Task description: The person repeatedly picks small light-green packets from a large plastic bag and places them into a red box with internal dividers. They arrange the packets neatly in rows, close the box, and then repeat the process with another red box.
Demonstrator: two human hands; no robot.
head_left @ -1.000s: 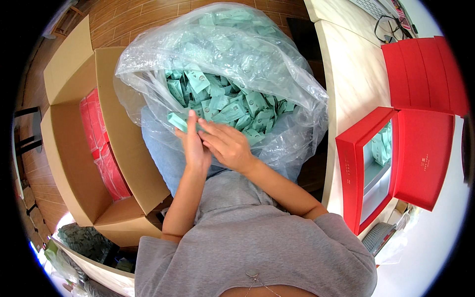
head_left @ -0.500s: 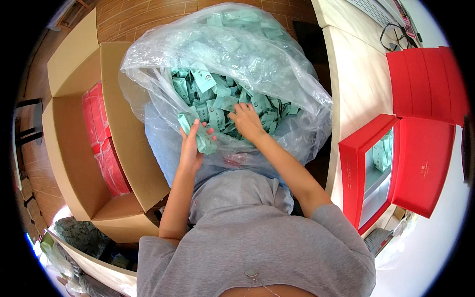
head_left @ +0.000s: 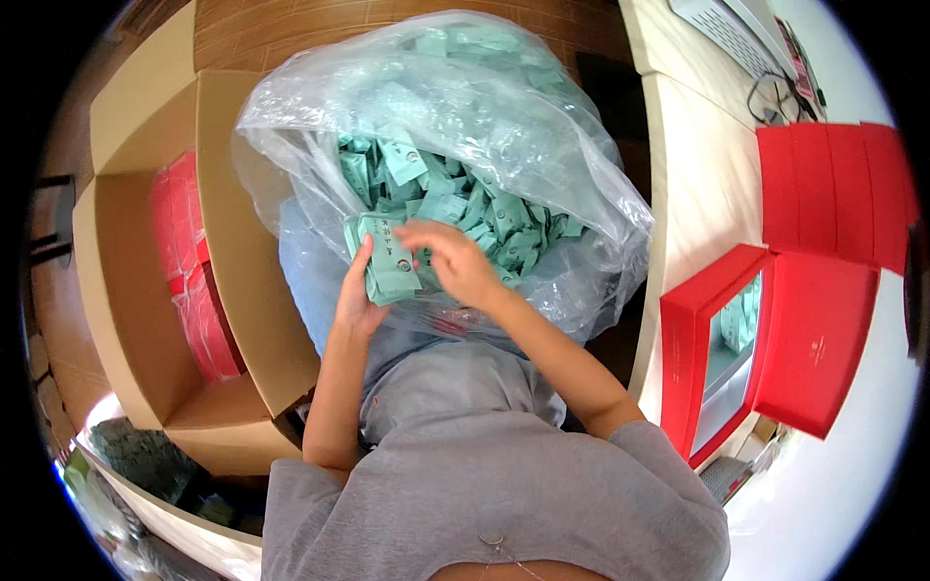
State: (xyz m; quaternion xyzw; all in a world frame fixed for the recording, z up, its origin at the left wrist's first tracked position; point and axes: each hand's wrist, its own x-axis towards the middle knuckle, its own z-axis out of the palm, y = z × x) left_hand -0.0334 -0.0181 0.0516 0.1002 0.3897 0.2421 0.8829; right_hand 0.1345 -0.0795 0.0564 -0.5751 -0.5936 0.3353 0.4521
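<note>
My left hand (head_left: pixel 358 298) grips a small stack of flat pale-green sachets (head_left: pixel 391 263), thumb along one edge and the printed top face turned up. Just to the right of that stack, my right hand (head_left: pixel 457 267) has its fingers reaching over to the sachets' edge, somewhat blurred. I see nothing held in it. Both hands are over the near rim of a big clear plastic bag (head_left: pixel 436 92). Inside it lies a heap of loose pale-green sachets (head_left: pixel 513 218), jumbled at all angles.
At the left stands an open cardboard box (head_left: pixel 126 320) with red plastic-wrapped packs (head_left: pixel 199 281) inside. On the pale table (head_left: pixel 693 184) at the right is an open red gift box (head_left: pixel 686 358) holding some green sachets (head_left: pixel 741 315). Red panels (head_left: pixel 823 184) lie behind it.
My right hand has come out of the heap and moved left to the stack. The sachets in my left hand now face up more flatly. The view has shifted slightly.
</note>
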